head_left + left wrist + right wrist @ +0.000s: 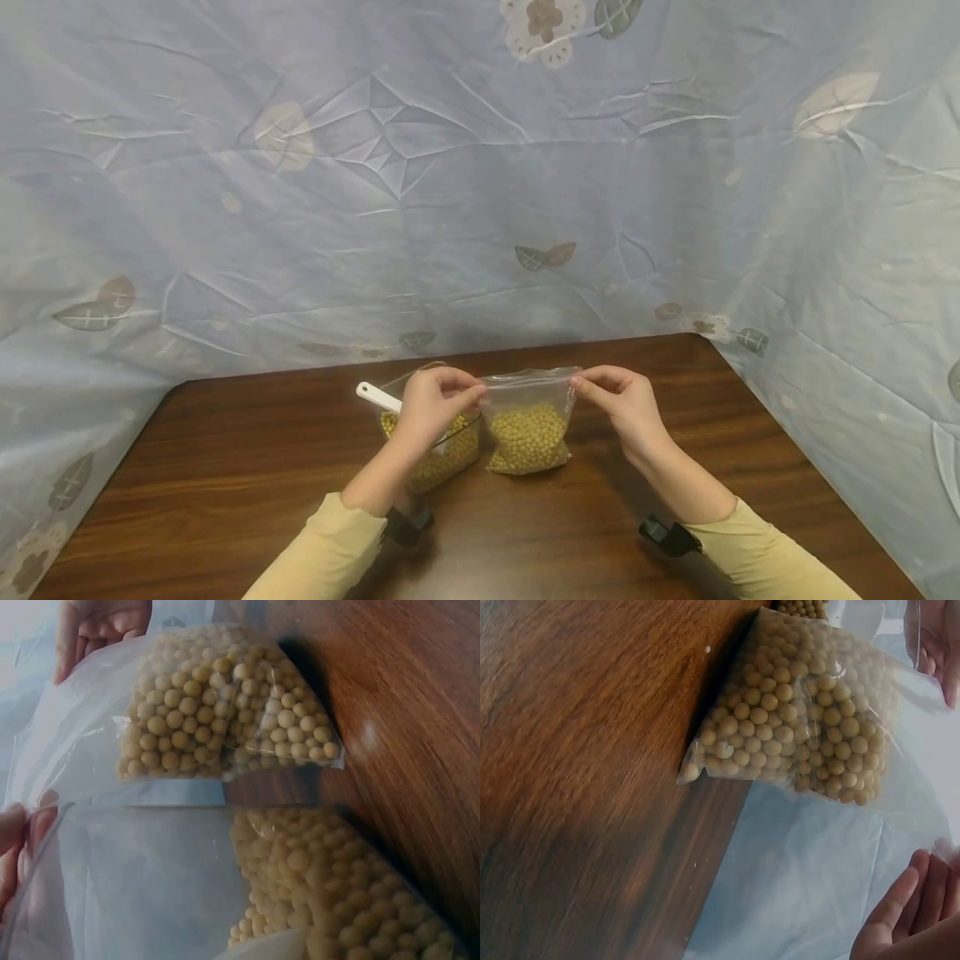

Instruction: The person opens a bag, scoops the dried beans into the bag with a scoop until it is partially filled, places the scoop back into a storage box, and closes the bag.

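Observation:
A clear zip bag (529, 435), its lower part filled with yellow soybeans (769, 724), stands upright on the table between the hands. My left hand (435, 406) pinches the bag's top left corner between thumb and fingers. At the top right corner, my right hand (621, 407) pinches the bag the same way. Just left of the bag is a clear container (450, 458) of soybeans, partly hidden behind my left hand and forearm. A white-handled scoop (378, 397) leans out of it; its lower end is mostly hidden.
The dark wooden table (247, 467) carries the bag and container. Pale blue cloth (450, 208) with leaf and flower prints hangs behind it and along the sides. A black wrist device (667, 536) sits by the right sleeve.

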Action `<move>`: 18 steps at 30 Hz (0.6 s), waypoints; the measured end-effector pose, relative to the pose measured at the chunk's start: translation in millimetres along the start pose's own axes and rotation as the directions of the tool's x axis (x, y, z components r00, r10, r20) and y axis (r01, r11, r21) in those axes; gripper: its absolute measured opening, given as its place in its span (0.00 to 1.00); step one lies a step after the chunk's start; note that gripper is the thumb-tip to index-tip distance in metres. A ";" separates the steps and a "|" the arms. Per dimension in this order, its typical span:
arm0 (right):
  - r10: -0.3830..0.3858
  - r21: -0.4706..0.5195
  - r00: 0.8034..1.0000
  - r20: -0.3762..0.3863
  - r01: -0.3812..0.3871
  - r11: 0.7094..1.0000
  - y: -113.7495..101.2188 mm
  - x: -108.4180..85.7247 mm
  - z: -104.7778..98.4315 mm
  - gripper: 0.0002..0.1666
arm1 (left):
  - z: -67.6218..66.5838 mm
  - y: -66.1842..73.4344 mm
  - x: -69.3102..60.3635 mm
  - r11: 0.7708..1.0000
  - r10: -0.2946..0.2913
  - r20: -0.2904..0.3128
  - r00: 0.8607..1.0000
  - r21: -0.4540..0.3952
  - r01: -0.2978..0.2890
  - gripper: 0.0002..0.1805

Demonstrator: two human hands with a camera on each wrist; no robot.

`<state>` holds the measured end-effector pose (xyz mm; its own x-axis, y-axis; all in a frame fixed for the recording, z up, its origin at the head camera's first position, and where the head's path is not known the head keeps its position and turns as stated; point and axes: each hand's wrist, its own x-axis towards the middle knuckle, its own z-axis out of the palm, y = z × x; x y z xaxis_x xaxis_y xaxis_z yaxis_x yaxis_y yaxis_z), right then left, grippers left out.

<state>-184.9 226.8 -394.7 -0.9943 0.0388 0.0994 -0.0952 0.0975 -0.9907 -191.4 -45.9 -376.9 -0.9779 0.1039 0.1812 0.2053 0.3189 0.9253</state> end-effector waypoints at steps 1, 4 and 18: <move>-0.002 0.002 1.000 -0.008 0.002 1.000 -0.7 0.0 1.1 0.05 | 0.4 -0.1 0.0 1.000 0.003 -0.002 1.000 0.005 -0.003 0.03; -0.010 0.004 1.000 -0.026 0.011 1.000 -1.6 -0.6 3.2 0.05 | 1.4 0.6 -0.2 0.999 0.004 0.000 1.000 0.035 -0.004 0.03; -0.022 0.031 0.999 0.038 0.021 0.999 4.7 2.8 9.4 0.10 | 5.2 1.9 3.1 0.991 -0.004 -0.013 1.000 0.135 0.006 0.03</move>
<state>-188.6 218.1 -399.9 -0.9930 -0.0008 0.1179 -0.1177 0.0673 -0.9908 -193.9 -40.1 -376.4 -0.9792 0.0906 0.1817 0.2031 0.4440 0.8727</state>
